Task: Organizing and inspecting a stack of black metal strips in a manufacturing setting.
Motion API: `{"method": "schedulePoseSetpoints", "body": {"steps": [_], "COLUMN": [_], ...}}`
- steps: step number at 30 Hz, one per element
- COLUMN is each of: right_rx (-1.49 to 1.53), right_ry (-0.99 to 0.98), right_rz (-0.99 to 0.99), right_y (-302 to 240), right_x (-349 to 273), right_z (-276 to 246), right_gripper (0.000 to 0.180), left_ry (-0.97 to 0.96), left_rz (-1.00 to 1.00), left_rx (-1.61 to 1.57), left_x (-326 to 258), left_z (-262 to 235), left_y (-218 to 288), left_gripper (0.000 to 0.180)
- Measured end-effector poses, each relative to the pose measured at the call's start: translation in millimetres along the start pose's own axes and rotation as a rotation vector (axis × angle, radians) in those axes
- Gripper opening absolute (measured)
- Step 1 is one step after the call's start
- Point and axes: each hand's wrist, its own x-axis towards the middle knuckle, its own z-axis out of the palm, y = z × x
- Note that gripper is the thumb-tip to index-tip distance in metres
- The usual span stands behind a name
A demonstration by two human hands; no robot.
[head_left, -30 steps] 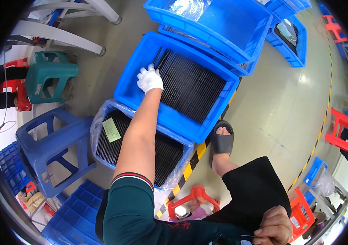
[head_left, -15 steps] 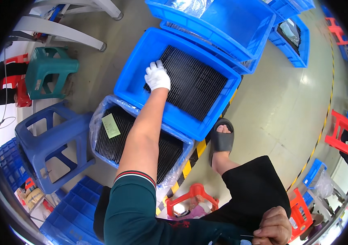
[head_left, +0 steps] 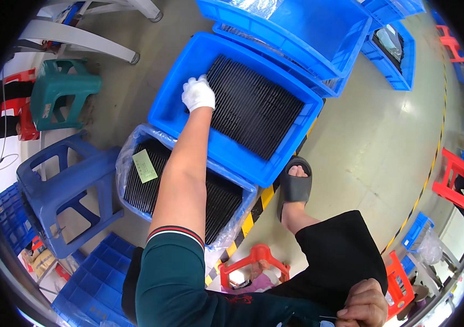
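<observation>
- My left hand (head_left: 198, 95), in a white glove, reaches far out over a blue crate (head_left: 180, 71) on the floor (head_left: 368, 158), its fingers curled at the left end of a packed row of black strips (head_left: 256, 106). I cannot tell whether the fingers grasp a strip or only touch the row.
- The row lies inside that crate, directly to the right of my left hand, taking up the middle and right of it; bare blue bottom shows on the left.
- My left hand is clearly the nearer one. My bare right hand (head_left: 364, 304) is well apart, low at the right beside my knee, fingers bent inward; whether it grips anything is unclear.
- Each thin strip appears to have its long axis across the crate, slanting from upper right to lower left, parallel to the short walls. The strips sit side by side, so the row itself stretches from upper left to lower right. Both ends look alike, so I cannot name a front.
- Beneath my forearm, nearer my body, stands a second crate with a clear plastic liner (head_left: 126, 147), also full of dark strips, a pale green card (head_left: 145, 166) on top.
</observation>
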Motion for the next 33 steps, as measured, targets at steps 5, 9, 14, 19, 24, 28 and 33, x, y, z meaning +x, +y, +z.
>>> {"method": "schedulePoseSetpoints", "body": {"steps": [5, 9, 14, 19, 24, 28, 33], "right_rx": [0.019, 0.055, 0.079, 0.148, 0.103, 0.145, 0.194], "right_ry": [-0.027, -0.05, -0.017, -0.028, -0.048, -0.058, -0.088], "right_rz": [-0.009, -0.038, -0.083, -0.108, -0.063, -0.071, -0.022], "right_y": [1, 4, -1, -11, -7, -11, -16], "right_x": [3, 3, 3, -1, -9, -9, -27], "right_z": [1, 4, 6, 10, 4, 6, 16], "right_gripper": [0.024, 0.023, 0.02, 0.02, 0.022, 0.022, 0.024], "left_ry": [0.026, 0.188, -0.012, 0.158, 0.21, 0.17, 0.072], "left_rz": [-0.031, -0.099, -0.913, -1.244, -1.703, -1.577, -0.766], "left_rx": [-0.069, -0.08, -0.495, -1.164, -1.789, -1.954, -1.12], "left_x": [-11, -27, -76, -60, -63, -59, -79], "left_z": [13, -1, -31, 10, -31, -25, -33], "left_y": [-6, -14, 44, -36, 16, -1, -32], "left_gripper": [0.027, 0.036, 0.06, 0.049, 0.05, 0.048, 0.044]}}
